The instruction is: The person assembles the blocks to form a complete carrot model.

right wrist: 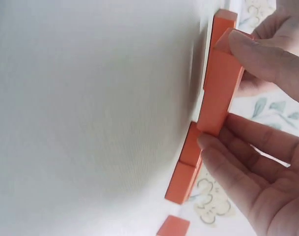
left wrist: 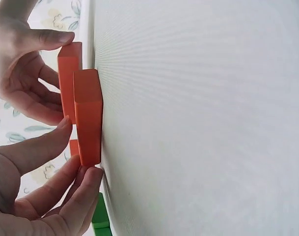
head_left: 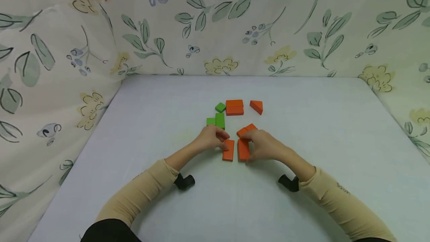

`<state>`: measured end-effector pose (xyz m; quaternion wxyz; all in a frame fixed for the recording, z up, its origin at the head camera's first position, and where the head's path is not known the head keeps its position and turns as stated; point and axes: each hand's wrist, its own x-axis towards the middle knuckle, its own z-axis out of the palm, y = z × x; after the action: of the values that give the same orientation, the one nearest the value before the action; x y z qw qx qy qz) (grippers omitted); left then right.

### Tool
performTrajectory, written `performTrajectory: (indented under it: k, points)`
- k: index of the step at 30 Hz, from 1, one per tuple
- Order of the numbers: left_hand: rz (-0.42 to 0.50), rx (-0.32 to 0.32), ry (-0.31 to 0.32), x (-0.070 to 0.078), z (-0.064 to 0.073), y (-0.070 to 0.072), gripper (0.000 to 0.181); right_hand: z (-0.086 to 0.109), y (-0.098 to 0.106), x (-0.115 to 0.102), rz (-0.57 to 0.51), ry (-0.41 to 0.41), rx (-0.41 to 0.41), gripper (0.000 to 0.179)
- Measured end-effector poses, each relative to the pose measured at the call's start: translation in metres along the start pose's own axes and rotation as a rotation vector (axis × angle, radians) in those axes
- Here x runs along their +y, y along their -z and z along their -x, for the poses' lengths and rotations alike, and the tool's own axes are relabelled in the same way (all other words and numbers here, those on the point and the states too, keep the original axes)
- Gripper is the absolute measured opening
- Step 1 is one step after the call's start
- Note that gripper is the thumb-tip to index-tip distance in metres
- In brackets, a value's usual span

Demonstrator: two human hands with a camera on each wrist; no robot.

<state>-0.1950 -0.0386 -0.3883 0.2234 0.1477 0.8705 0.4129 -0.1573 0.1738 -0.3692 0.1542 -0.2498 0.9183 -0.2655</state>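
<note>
In the head view my left hand (head_left: 209, 138) holds an orange rectangular block (head_left: 228, 154) that lies on the white table, its thumb on the block's side and its fingers at the far end. Just to the right, my right hand (head_left: 264, 145) grips a second orange block (head_left: 243, 151) lengthwise. The right wrist view shows the thumb at one end of that block (right wrist: 221, 81) and fingertips at the other. A narrow gap parts the two blocks. Beyond the second block lie smaller orange pieces (head_left: 250, 127), partly covered by the right hand.
Farther back stand a pair of orange blocks (head_left: 234, 108) side by side and an orange triangular block (head_left: 256, 107). Green blocks (head_left: 220, 120) lie beyond my left hand, with a small green piece (head_left: 220, 107) behind them. Floral cloth (head_left: 215, 29) hangs around the table (head_left: 168, 104).
</note>
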Motion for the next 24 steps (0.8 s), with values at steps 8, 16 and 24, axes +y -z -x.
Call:
performTrajectory:
  k: [8, 16, 24]
  points:
    - [0.068, -0.038, 0.014, -0.005, 0.001, 0.002, 0.043, -0.003, -0.008, -0.006, 0.025, -0.03, 0.015, 0.061]
    - [0.102, -0.057, 0.025, -0.005, 0.001, 0.0, 0.043, -0.006, -0.013, -0.009, 0.024, -0.025, 0.017, 0.061]
    - [0.111, -0.046, 0.03, -0.006, 0.003, -0.001, 0.042, -0.005, -0.008, 0.0, -0.13, -0.08, 0.042, 0.054]
